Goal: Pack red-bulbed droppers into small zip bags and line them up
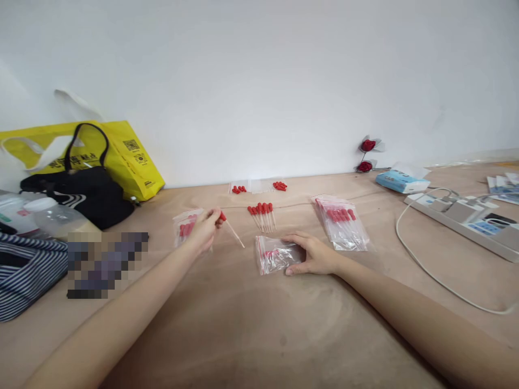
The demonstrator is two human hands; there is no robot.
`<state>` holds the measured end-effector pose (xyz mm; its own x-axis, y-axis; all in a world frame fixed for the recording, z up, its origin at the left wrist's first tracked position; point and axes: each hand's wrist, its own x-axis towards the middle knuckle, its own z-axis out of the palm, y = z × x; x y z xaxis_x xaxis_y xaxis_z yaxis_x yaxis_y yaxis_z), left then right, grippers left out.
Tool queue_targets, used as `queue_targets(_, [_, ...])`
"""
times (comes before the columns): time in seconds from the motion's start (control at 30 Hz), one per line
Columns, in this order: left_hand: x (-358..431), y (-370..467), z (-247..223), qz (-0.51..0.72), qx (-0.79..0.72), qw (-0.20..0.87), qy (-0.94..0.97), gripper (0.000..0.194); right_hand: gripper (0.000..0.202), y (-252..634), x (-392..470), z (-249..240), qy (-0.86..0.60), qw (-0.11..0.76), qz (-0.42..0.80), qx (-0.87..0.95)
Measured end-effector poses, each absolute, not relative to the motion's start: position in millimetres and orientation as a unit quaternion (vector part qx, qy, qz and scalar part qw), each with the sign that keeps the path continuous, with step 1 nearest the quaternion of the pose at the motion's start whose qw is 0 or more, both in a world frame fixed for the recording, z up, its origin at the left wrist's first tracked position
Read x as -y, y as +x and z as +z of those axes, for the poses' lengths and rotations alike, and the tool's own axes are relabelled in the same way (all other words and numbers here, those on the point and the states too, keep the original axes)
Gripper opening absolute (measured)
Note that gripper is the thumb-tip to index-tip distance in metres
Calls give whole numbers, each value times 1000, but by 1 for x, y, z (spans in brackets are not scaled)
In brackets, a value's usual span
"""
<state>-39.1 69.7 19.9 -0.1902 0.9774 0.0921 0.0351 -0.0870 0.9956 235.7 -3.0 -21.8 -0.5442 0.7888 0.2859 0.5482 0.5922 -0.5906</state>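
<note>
My left hand (206,228) pinches a dropper (233,232) by its red rubber bulb, the pale thin tube slanting down to the right. Behind that hand lies a zip-lock bag (178,229) with red bulbs in it, partly hidden. My right hand (314,254) lies on the table with thumb and fingers spanning the right end of a small zip-lock bag (279,258), which has a red strip and red bulbs inside. Between and beyond my hands, several loose droppers (263,213) lie side by side, bulbs away from me. Another zip-lock bag (343,224) of droppers lies right of them.
By the wall, more red bulbs (279,186) lie around a flat clear bag (259,186). To the left are a yellow bag (133,156), a black bag (93,189), and a bottle (48,216). At right sit tissues (401,180), fabric roses (367,146), and a corded power strip (466,227).
</note>
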Motion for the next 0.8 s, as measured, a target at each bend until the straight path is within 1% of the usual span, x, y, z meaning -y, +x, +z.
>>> queue_targets(0.07, [-45,-44,14,600,-507,460,414,26,75,236,3,-21,-392,270,223,851])
queue_targets(0.17, [-20,-41,6,627,-485,498,352,24,75,236,4,-21,-395,267,220,851])
queue_targets(0.27, [-9,-32,1,637,-467,504,348,25,76,237,4,-21,-398,264,221,851])
queue_targets(0.37, [-3,-25,-2,631,-462,499,373,30,75,237,4,-20,-394,267,222,851])
queue_targets(0.53, [7,-20,-5,559,-471,479,486,35,74,236,4,-20,-392,270,219,852])
queue_targets(0.7, [13,-16,-3,450,-476,436,617,27,75,235,4,-19,-396,268,222,850])
queue_targets(0.8, [10,-10,-5,405,-453,421,674,21,77,235,4,-19,-397,264,222,851])
